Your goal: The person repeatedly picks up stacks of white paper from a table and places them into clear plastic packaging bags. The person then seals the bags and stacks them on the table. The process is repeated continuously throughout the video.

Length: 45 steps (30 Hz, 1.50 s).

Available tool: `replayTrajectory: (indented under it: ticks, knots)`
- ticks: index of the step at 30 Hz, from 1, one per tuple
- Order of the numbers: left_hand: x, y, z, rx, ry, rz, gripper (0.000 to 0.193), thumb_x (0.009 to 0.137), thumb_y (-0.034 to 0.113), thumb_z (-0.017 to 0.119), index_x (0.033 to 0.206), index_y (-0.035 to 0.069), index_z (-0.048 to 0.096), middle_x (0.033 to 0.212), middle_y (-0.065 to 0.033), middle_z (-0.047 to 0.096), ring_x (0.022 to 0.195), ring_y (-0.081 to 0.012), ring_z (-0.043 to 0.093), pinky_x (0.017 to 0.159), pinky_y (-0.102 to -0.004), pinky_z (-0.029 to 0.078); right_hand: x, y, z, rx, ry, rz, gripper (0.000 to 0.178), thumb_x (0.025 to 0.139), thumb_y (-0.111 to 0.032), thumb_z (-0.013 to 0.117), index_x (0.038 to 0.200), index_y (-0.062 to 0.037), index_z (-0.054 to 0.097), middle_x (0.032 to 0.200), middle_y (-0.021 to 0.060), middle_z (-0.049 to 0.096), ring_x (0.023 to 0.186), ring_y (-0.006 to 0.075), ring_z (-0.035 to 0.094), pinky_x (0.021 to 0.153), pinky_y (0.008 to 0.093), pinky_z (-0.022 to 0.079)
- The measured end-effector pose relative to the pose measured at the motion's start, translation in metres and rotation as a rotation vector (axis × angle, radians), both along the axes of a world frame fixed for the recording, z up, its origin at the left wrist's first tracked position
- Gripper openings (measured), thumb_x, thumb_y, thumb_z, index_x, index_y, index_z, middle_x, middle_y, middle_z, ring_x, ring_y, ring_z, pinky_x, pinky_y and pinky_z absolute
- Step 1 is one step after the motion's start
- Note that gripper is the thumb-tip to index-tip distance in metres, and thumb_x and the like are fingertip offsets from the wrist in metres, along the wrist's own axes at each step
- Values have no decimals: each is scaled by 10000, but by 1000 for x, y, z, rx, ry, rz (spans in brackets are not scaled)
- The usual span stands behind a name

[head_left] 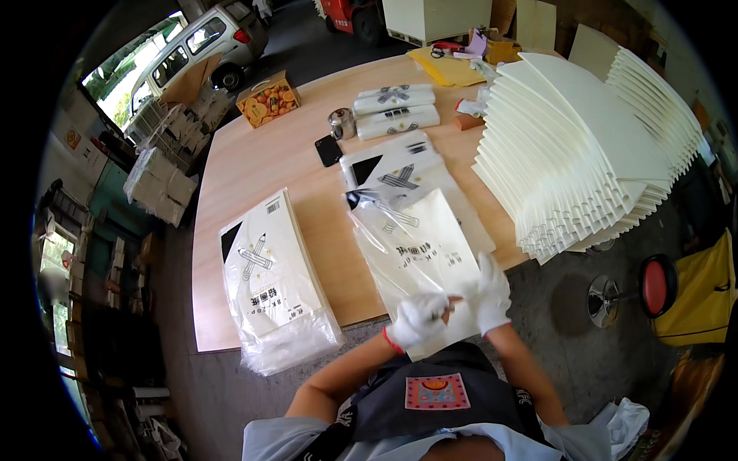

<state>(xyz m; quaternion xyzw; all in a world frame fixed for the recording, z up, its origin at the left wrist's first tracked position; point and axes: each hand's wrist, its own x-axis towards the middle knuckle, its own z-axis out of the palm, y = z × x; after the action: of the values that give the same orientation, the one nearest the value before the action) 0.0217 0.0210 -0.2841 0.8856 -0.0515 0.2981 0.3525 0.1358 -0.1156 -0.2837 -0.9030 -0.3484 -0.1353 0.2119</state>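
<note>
A stack of white paper sheets (440, 230) lies in front of me, its far part inside a clear plastic bag printed with crossed pencils (373, 223). Over the near part of the stack is my left hand (419, 319), in a white glove with a red cuff. Its fingers are curled closed; what they hold, if anything, is hidden. My right hand (492, 296), gloved alike, has its fingers stretched out along the stack's right edge. Farther off, flat printed plastic bags (411, 173) lie partly under the bagged stack. A filled bag of paper (273, 269) rests to the left.
Tall fanned piles of white paper (553, 154) occupy the table's right side. At the back are rolled printed bags (396, 121), a metal pot (341, 123), a black phone (327, 151), a fruit-printed box (267, 100) and a yellow bag (450, 67). A red stool (656, 286) stands right.
</note>
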Motion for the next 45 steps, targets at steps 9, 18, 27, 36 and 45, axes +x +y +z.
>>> replayTrajectory:
  ticks: [9,18,27,36,45]
  knots:
    - [-99,33,-81,-1014,91,784,157,841,104,642,829,32,504,715,18,495,662,-74,459,594,-240,399,-7,-36,-6,-317,199,140,237,870,-286,476,903,-79,586,589,122,600,519,300,594,514,440,466]
    - [-185,-13,-17,-804,648,181,73,809,52,636,803,42,564,722,-4,549,684,-48,511,608,-209,417,-58,-114,-7,-633,322,499,194,837,-247,480,780,-85,570,546,82,578,430,230,571,413,389,454]
    - [-136,12,-38,-345,750,552,174,698,121,656,786,79,511,683,-106,571,657,-286,588,597,-369,468,8,-71,7,-486,142,456,202,801,-230,489,651,-115,563,530,94,548,439,255,561,383,411,407]
    - [-126,19,-94,-1646,550,846,332,878,333,593,1005,27,586,841,-29,605,772,-141,573,668,-271,465,41,-82,-78,-166,899,124,352,901,-398,486,1031,-99,620,922,154,654,831,335,624,731,428,482]
    - [-141,52,43,-705,-103,740,84,911,80,513,862,29,558,721,-14,553,610,-68,516,469,-210,380,-30,59,-93,340,1919,395,302,914,-225,545,1157,-45,545,923,-5,595,719,70,535,583,215,426]
